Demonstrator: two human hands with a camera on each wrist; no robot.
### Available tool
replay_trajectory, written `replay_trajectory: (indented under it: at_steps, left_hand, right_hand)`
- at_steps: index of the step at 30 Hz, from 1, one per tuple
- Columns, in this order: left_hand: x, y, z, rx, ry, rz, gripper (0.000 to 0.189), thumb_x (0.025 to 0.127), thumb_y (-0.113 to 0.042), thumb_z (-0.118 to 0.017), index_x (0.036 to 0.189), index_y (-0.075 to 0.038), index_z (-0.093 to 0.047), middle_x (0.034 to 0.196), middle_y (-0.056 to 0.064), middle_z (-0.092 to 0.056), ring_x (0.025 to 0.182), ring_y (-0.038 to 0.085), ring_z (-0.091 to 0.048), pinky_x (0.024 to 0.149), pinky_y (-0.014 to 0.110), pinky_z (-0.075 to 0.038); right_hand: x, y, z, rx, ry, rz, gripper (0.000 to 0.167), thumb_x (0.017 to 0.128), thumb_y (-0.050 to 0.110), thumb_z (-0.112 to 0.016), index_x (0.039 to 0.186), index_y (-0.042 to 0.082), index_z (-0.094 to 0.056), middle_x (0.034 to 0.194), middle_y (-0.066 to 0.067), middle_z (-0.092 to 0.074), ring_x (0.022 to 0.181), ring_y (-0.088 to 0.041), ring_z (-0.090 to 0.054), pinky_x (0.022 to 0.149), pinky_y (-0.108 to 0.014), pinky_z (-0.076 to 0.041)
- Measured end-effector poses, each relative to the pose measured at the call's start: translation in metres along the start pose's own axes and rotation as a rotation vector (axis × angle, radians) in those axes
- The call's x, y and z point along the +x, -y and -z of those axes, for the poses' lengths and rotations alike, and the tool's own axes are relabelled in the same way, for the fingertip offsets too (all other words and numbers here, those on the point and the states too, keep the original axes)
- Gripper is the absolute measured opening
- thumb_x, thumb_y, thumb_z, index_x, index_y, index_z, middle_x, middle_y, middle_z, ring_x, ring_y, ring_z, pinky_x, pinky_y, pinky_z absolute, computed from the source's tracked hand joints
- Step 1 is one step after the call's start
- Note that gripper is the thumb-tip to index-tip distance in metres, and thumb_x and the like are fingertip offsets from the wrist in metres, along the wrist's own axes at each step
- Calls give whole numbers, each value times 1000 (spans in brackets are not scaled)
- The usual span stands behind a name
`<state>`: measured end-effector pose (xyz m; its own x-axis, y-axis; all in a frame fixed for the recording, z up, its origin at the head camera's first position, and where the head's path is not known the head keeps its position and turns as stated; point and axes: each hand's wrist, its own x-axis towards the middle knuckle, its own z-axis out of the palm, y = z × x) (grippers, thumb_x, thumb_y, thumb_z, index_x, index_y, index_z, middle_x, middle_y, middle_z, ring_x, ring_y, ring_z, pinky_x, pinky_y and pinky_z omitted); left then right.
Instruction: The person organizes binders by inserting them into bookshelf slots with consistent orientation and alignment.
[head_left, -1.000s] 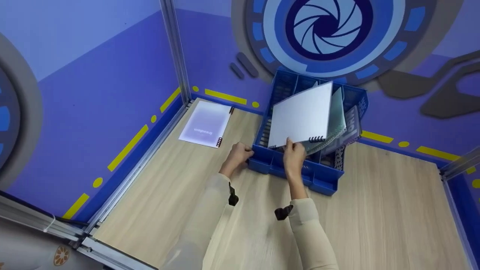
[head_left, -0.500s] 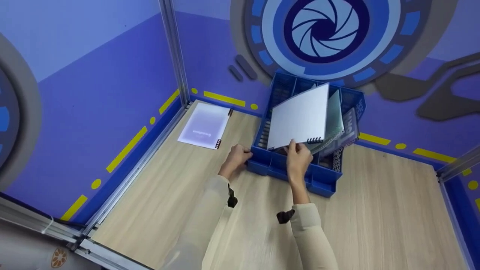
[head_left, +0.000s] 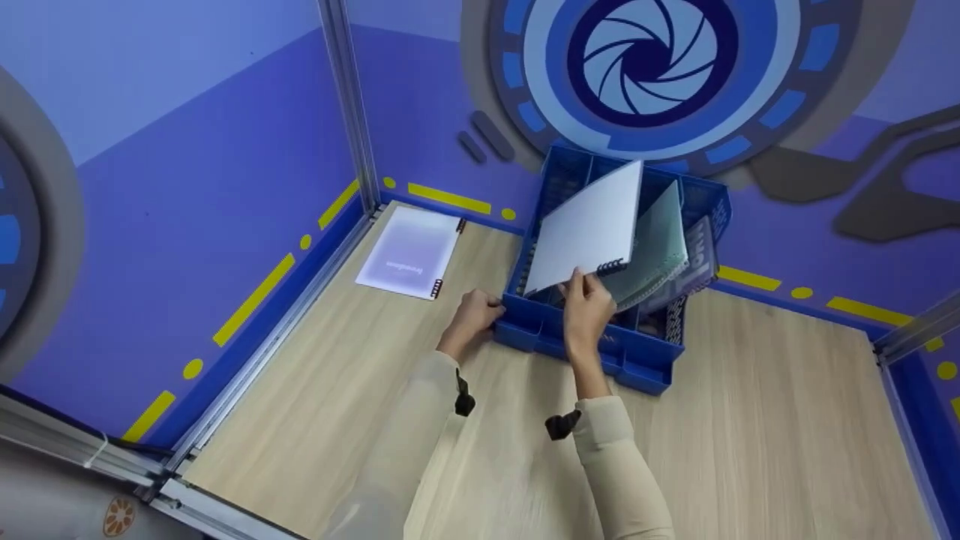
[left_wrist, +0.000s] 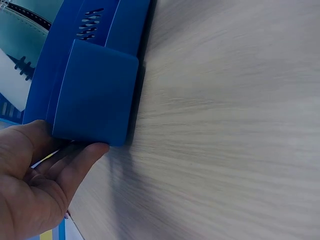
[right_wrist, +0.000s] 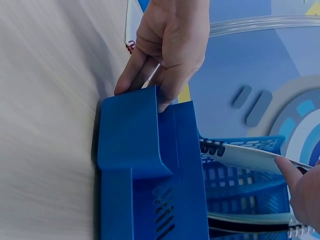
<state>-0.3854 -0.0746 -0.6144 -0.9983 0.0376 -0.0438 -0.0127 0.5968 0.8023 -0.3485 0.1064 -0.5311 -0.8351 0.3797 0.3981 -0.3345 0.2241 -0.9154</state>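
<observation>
My right hand (head_left: 589,309) pinches a white spiral-bound notebook (head_left: 585,225) by its lower edge, thumb on top. The notebook leans over the left compartments of a blue desktop file organizer (head_left: 517,336). Its black coil (right_wrist: 212,147) shows inside the organizer in the right wrist view. At the organizer's front left corner my left hand (head_left: 471,321) grips the small front pocket (left_wrist: 97,95), fingers against its side. Right of the white notebook stand a pale green spiral notebook (head_left: 660,240) and a dark clear-covered notebook (head_left: 694,262), both tilted in the organizer.
Another notebook (head_left: 411,251), pale purple with a dark coil, lies flat on the wooden table (head_left: 787,420) at the back left. The organizer stands close to the blue back wall (head_left: 427,112). A metal frame post (head_left: 349,105) rises in the corner.
My right hand has shifted slightly left with the white notebook, widening the gap to the green one. The left hand keeps its place at the organizer's corner.
</observation>
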Motion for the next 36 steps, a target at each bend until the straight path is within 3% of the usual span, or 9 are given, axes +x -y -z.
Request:
replay_trajectory:
  at_steps: [10, 16, 21, 28, 33, 36]
  left_hand:
    - [-2, 1, 0, -89, 15, 22, 18, 96, -10, -66, 106, -2, -79, 94, 4, -70, 74, 12, -56, 62, 21, -45]
    - [-3, 1, -2, -86, 17, 32, 17, 96, -10, -67, 103, -1, -79, 91, 3, -69, 72, 12, -55, 61, 21, -46]
    - [-2, 0, -1, -73, 2, 16, 16, 95, -8, -67, 99, 1, -79, 88, 3, -67, 74, 13, -54, 64, 22, -44]
    - [-2, 1, 0, -79, -1, 19, 16, 94, -8, -66, 90, 1, -78, 77, 0, -59, 68, 13, -50, 58, 22, -40]
    - [-1, 2, -1, -50, -14, 17, 16, 95, -9, -67, 84, 0, -76, 73, -3, -56, 65, 12, -48, 57, 22, -38]
    - [0, 2, -3, -31, -4, 13, 19, 95, -11, -67, 79, -4, -72, 72, -4, -56, 64, 11, -47, 57, 22, -37]
  right_hand:
    - [2, 5, -10, 42, 45, 13, 33, 103, 8, -57, 75, -9, -61, 73, -25, -61, 74, -47, -68, 71, -28, -59]
    - [8, 1, -15, -50, 36, 41, 38, 103, 10, -58, 66, 0, -57, 63, -16, -59, 67, -41, -69, 68, -27, -59]
    - [16, -3, -25, -74, 31, -14, 44, 103, 11, -57, 62, 10, -44, 56, -7, -49, 62, -34, -66, 68, -30, -59]
    - [17, -10, -45, -125, 35, -80, 36, 103, 9, -56, 73, -9, -61, 78, -27, -68, 77, -42, -72, 62, -20, -54]
    - [12, -18, -55, -175, 64, -119, 33, 104, 10, -55, 80, -10, -67, 81, -26, -70, 76, -39, -71, 60, -19, -49]
    - [10, -24, -58, -170, 83, -166, 35, 105, 11, -54, 76, -6, -62, 77, -23, -68, 76, -38, -70, 63, -25, -52]
